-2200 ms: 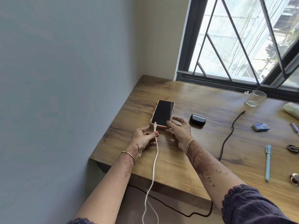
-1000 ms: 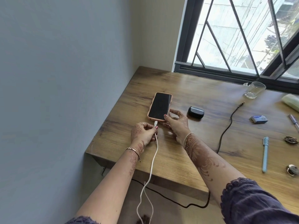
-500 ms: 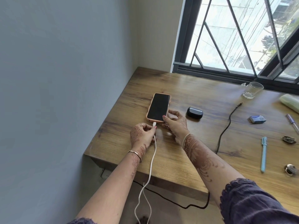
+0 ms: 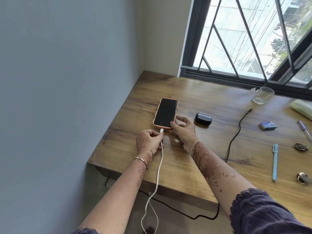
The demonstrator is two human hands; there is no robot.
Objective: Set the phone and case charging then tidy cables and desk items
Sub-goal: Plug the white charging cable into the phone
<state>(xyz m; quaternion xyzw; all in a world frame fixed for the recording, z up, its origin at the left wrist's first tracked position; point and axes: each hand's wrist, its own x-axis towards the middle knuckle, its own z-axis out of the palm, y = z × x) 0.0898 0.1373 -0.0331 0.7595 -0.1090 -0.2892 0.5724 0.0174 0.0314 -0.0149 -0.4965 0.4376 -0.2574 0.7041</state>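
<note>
A phone (image 4: 165, 113) in a peach cover lies face up, screen dark, near the left side of the wooden desk (image 4: 211, 146). My left hand (image 4: 148, 141) pinches the plug of a white cable (image 4: 159, 168), whose tip touches the phone's near edge. My right hand (image 4: 182, 130) grips the phone's near right corner. A dark earbud case (image 4: 203, 118) sits shut just right of the phone. A black cable (image 4: 235, 135) lies loose on the desk, its plug pointing toward the window.
A glass (image 4: 262, 95) stands by the window. At the right lie a small blue box (image 4: 268, 125), a light blue pen (image 4: 275, 162), another pen (image 4: 304, 130), two small metal items (image 4: 300, 146) and a pale green object (image 4: 302, 107). A wall runs along the desk's left.
My left hand has brought the white plug forward until it meets the phone's near edge. My right hand has stayed on the phone's corner. The camera has shifted slightly.
</note>
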